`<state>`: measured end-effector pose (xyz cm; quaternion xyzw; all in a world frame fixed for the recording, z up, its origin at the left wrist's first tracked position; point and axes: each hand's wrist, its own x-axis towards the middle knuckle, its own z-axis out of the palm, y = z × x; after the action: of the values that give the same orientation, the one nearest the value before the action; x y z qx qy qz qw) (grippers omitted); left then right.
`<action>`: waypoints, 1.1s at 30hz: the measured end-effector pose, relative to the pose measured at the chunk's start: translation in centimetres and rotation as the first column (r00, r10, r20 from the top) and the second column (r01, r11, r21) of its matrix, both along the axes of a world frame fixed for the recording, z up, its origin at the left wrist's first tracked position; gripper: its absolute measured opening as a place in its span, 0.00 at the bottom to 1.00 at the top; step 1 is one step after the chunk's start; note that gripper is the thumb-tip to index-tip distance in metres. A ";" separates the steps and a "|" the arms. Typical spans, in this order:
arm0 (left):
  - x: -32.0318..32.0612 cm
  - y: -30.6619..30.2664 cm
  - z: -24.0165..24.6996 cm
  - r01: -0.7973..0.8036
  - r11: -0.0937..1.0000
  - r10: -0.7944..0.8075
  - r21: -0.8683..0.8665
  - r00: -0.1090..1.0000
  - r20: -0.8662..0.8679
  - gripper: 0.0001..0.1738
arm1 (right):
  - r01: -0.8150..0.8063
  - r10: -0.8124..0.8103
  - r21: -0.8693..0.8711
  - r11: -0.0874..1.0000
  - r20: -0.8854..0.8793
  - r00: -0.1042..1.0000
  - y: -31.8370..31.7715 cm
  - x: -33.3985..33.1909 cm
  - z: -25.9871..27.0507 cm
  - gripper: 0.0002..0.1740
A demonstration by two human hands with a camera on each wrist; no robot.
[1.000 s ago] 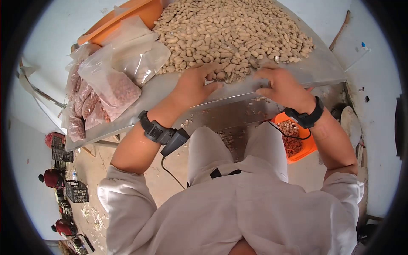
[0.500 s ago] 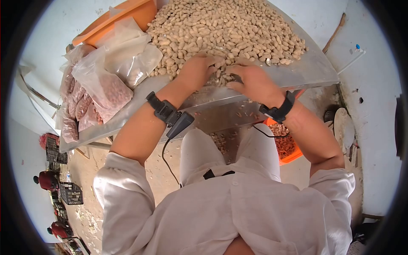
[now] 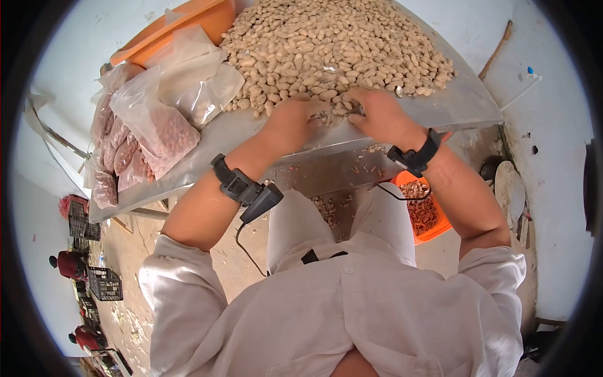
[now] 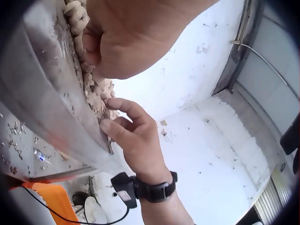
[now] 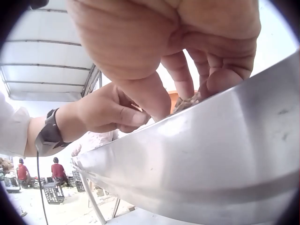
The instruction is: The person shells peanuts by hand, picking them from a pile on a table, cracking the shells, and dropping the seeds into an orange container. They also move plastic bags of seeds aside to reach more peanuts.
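A heap of unshelled peanuts (image 3: 339, 44) covers the metal tabletop (image 3: 433, 112). At the heap's near edge my left hand (image 3: 290, 125) rests with bent fingers; in the right wrist view its thumb lies against the curled fingers, and I cannot tell whether it holds a peanut. My right hand (image 3: 382, 117) faces it a short way to the right, thumb and forefinger apart in the left wrist view. Small shell bits (image 3: 323, 118) lie between the hands. Seen from the right wrist, the right fingers arch over a few brownish pieces (image 5: 186, 103) just behind the table edge.
Clear plastic bags of pink peanut kernels (image 3: 169, 135) lie at the table's left, beside a large orange basin (image 3: 210, 25). Below the table's right side stands an orange container (image 3: 433, 229) of reddish pieces. Black crates (image 3: 105, 284) and two people in red stand far left.
Both hands came closer together at the heap's near edge, the right hand moving left. Since half a second ago the left hand has shifted slightly toward the table's front edge.
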<state>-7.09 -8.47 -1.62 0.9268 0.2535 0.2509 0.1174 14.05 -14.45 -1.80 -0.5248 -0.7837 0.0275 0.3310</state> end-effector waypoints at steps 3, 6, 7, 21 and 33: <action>0.7 -0.3 0.0 0.040 0.999 -0.039 -0.024 0.999 0.009 0.19 | 0.004 -0.003 -0.055 0.998 0.016 1.000 0.1 -0.1 0.3 0.13; 1.2 -0.2 0.3 0.069 0.997 -0.070 -0.014 0.996 -0.056 0.19 | -0.007 0.006 -0.057 0.998 -0.016 1.000 0.3 0.4 0.0 0.11; 1.3 -0.1 0.3 0.080 0.997 -0.080 -0.007 0.993 -0.085 0.19 | 0.004 -0.005 -0.062 0.998 -0.013 1.000 0.3 0.5 0.1 0.11; 2.8 2.9 0.5 0.061 0.992 -0.034 0.111 0.973 -0.230 0.16 | 0.246 -0.250 0.044 0.968 0.113 0.962 -0.4 6.9 1.6 0.12; 5.3 4.3 1.3 -0.001 0.969 0.055 0.247 0.976 -0.211 0.12 | 0.175 -0.170 -0.047 0.983 0.100 0.980 -0.7 9.5 1.7 0.15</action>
<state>-1.81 -4.18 -0.36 0.9523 0.2450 0.1797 -0.0300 23.56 -15.13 -0.11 -0.6006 -0.7491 -0.0046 0.2793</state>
